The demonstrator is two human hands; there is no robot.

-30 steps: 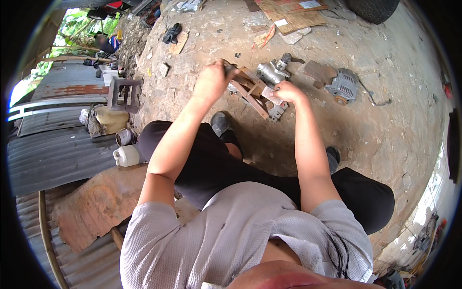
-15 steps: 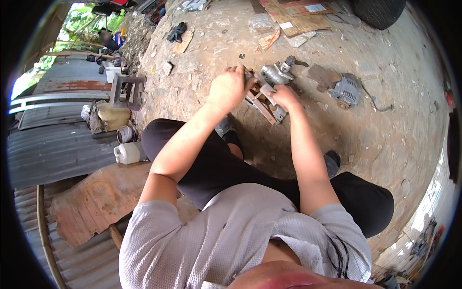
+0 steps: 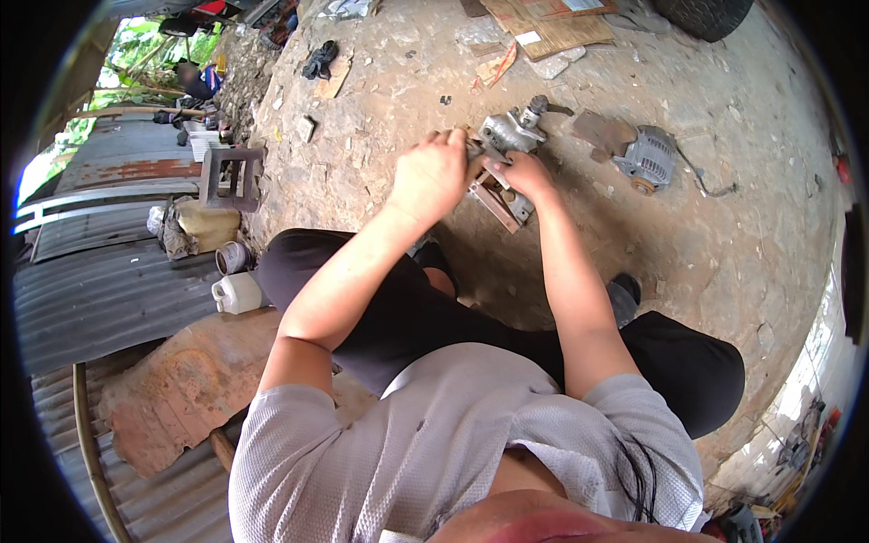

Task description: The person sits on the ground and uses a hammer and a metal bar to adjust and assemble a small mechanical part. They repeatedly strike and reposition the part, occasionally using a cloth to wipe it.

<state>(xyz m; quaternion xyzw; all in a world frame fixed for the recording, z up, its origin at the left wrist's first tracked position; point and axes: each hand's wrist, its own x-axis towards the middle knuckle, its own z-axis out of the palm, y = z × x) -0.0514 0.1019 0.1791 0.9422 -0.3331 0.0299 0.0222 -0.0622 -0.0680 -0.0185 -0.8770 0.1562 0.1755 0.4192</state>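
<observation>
My left hand (image 3: pixel 429 177) is closed round a small dark metal part (image 3: pixel 473 147), most of which its fingers hide. Close by on the right, my right hand (image 3: pixel 529 176) pinches a flat, pale grey piece (image 3: pixel 495 170) whose edge meets the part in my left hand. Under both hands lies a frame of brownish bars (image 3: pixel 493 207) with a grey metal block at its right side. Just beyond them a silvery starter motor (image 3: pixel 510 134) rests on the ground.
To the right sit a grey alternator (image 3: pixel 648 157) with a cable and a rusty brown block (image 3: pixel 601 132). Flattened cardboard (image 3: pixel 554 33) and a tyre (image 3: pixel 708 16) lie at the far side. On the left are a plastic stool (image 3: pixel 232 178), a white jug (image 3: pixel 238 293) and corrugated sheets (image 3: pixel 86 299).
The pale grey piece has tilted and shows a narrower face. My right hand has come slightly left, nearer my left hand. The whole view has shifted a little.
</observation>
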